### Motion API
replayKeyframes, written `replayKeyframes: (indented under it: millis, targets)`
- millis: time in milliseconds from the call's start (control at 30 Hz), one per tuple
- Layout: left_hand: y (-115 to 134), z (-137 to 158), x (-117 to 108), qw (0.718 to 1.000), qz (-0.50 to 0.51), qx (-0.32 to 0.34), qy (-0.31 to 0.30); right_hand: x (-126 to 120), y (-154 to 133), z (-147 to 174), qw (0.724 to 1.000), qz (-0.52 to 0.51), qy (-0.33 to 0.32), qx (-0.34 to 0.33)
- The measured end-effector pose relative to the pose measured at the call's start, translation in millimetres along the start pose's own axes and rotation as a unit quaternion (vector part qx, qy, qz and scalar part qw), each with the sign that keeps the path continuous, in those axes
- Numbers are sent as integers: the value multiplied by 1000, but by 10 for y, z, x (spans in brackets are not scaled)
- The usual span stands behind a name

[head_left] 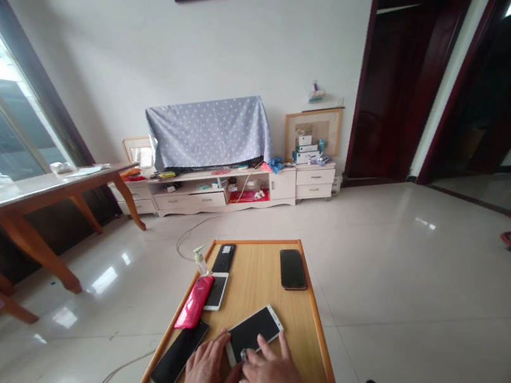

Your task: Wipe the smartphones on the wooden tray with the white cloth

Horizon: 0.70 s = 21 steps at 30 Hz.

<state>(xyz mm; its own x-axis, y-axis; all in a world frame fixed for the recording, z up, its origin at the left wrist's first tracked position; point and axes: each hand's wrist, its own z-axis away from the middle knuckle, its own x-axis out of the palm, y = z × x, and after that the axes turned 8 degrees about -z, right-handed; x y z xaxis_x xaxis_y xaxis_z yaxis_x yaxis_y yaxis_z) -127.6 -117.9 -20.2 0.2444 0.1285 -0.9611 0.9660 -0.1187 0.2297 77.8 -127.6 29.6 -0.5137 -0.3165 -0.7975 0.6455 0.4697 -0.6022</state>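
Note:
A white-framed smartphone (256, 334) with a dark screen lies slanted on the small wooden table. My left hand (206, 373) grips its left end, fingers close together and thumb near the lower edge. Over the phone's lower edge is my right hand (273, 380), pinching a small greyish-white piece (244, 355) against the screen; its kind is not clear. Other fingers of that hand rest along the phone's right edge. Just left of my left hand lies a black phone (179, 356). A glossy red phone (195, 302) partly overlaps another white phone (216, 291).
The wooden table (254, 262) also bears a black phone (292, 269) at far right, a dark phone (224, 257) at far left and a clear pump bottle (199, 261). Beyond stand a white TV cabinet (283, 187) and a long table (38, 194). A cable (186, 232) crosses the floor.

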Motion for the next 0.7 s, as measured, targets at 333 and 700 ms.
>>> replayKeyframes:
  millis: [333,700]
  targets:
    - [0,23,5,1000,-3,6,13,-214,240,-3,988,23,86,126]
    - [-13,24,12,1000,-12,10,7,-222,303,-80,987,17,101,127]
